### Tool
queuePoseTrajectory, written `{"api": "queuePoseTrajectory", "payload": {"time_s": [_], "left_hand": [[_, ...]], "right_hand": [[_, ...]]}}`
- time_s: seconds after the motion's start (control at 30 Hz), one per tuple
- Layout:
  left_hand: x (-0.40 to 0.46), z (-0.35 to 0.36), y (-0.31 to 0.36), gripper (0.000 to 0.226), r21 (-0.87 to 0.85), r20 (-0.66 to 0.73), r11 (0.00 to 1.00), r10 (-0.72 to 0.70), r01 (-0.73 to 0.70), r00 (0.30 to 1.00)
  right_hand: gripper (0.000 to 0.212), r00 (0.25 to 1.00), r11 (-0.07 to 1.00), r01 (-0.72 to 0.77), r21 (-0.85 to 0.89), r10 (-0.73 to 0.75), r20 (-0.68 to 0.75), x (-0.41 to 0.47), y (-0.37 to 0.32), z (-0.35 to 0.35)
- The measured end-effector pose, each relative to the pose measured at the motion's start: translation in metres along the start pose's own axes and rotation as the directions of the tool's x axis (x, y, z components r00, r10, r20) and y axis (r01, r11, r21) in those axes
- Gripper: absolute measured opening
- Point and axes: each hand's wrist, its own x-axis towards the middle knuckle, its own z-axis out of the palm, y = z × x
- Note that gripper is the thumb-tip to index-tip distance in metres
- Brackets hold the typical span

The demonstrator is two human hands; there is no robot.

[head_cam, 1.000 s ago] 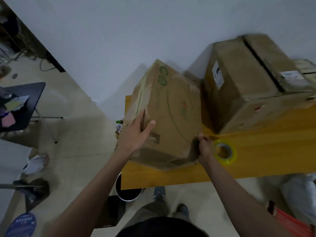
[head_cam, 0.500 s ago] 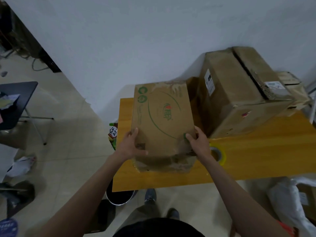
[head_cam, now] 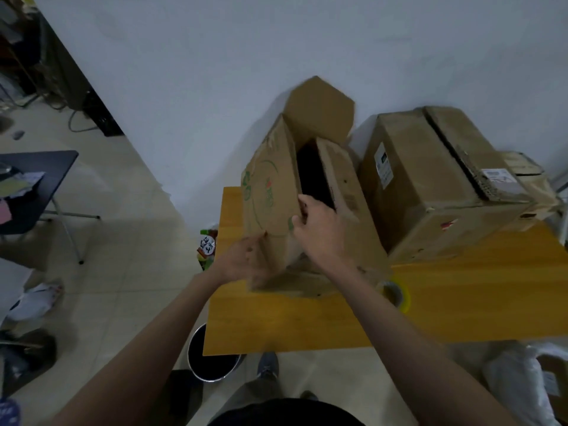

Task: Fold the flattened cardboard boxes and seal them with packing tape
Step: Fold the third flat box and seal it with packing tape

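No wording can be read. The cardboard box (head_cam: 270, 195) bears green recycling marks and a small red logo, too blurred to read. The bigger box (head_cam: 430, 186) carries white labels with illegible print.

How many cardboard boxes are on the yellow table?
3 that I can see: the open box held by both hands at the table's left end, the big closed box to its right by the wall, and a smaller box partly hidden behind that. More may be hidden.
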Motion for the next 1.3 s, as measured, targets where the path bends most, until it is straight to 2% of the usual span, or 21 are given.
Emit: {"api": "queuePoseTrajectory", "payload": {"time_s": [0.07,0.13,0.17,0.2,0.23,0.3,0.37,0.47,0.53,0.6,0.7,0.8,0.87,0.9,0.97,1.03,1.17,1.3], "left_hand": [[0.001,-0.009,0.014,0.083,-0.296,-0.024,0.954,0.033,-0.039,0.999],[-0.004,-0.016,0.026,0.072,-0.480,-0.117,0.871,0.051,-0.101,0.992],[-0.006,-0.019,0.029,0.069,-0.460,-0.174,0.878,0.060,-0.135,0.983],[-0.009,-0.021,0.030,0.069,-0.346,-0.221,0.925,0.083,-0.158,0.972],[-0.010,-0.021,0.030,0.071,-0.184,-0.243,0.971,0.105,-0.152,0.964],[-0.008,-0.017,0.030,0.074,0.086,-0.211,0.993,0.092,-0.075,0.973],[-0.003,-0.006,0.033,0.075,0.284,-0.163,0.959,0.059,-0.011,0.985],[0.009,0.009,0.043,0.065,0.503,-0.152,0.862,0.157,-0.061,0.976],[0.017,0.016,0.049,0.051,0.510,-0.115,0.852,0.201,-0.116,0.973],[0.022,0.020,0.055,0.043,0.426,-0.069,0.890,0.212,-0.163,0.975],[0.028,0.019,0.058,0.044,0.395,-0.006,0.901,0.197,-0.178,0.980],[0.031,0.014,0.050,0.075,0.434,0.077,0.893,0.097,-0.120,0.992],[0.028,0.008,0.044,0.102,0.476,0.086,0.875,0.053,-0.087,0.995],[0.025,0.005,0.042,0.107,0.501,0.082,0.861,0.055,-0.089,0.995],[0.022,0.000,0.039,0.095,0.495,0.069,0.860,0.101,-0.121,0.993],[0.019,-0.004,0.040,0.075,0.406,0.034,0.896,0.181,-0.179,0.983],[0.012,-0.015,0.054,0.019,0.246,-0.127,0.932,0.304,-0.267,0.944],[0.006,-0.016,0.066,0.021,0.256,-0.170,0.943,0.262,-0.214,0.950]], "right_hand": [[0.033,0.996,0.997,0.078,-0.020,-0.077,0.037,-0.007,-0.014,0.019],[0.031,0.984,0.994,0.068,0.081,-0.080,0.156,-0.013,-0.014,0.037],[0.030,0.972,0.989,0.052,0.139,-0.082,0.222,-0.016,-0.011,0.044],[0.030,0.959,0.981,0.048,0.187,-0.097,0.266,-0.018,-0.006,0.048],[0.030,0.955,0.974,0.057,0.218,-0.117,0.274,-0.019,0.000,0.050],[0.032,0.963,0.974,0.089,0.207,-0.137,0.231,-0.020,0.011,0.051],[0.035,0.975,0.974,0.121,0.189,-0.153,0.163,-0.018,0.022,0.048],[0.045,0.987,0.975,0.101,0.196,-0.122,0.101,-0.005,0.039,0.035],[0.063,0.978,0.995,0.023,0.100,-0.043,0.203,0.007,0.055,0.025],[0.075,0.943,0.999,-0.009,-0.053,0.026,0.333,0.019,0.068,0.017],[0.073,0.915,0.977,0.039,-0.208,0.048,0.400,0.029,0.075,0.016],[0.056,0.918,0.962,0.112,-0.251,-0.003,0.397,0.030,0.072,0.021],[0.049,0.916,0.963,0.145,-0.225,-0.045,0.398,0.028,0.068,0.023],[0.047,0.916,0.965,0.158,-0.209,-0.064,0.397,0.027,0.065,0.023],[0.046,0.914,0.968,0.173,-0.181,-0.090,0.396,0.023,0.058,0.022],[0.044,0.925,0.970,0.174,-0.171,-0.101,0.366,0.021,0.053,0.018],[0.035,0.955,0.968,0.196,-0.157,-0.152,0.255,0.020,0.039,-0.008],[0.032,0.942,0.966,0.213,-0.145,-0.165,0.291,0.014,0.028,-0.036]]}}
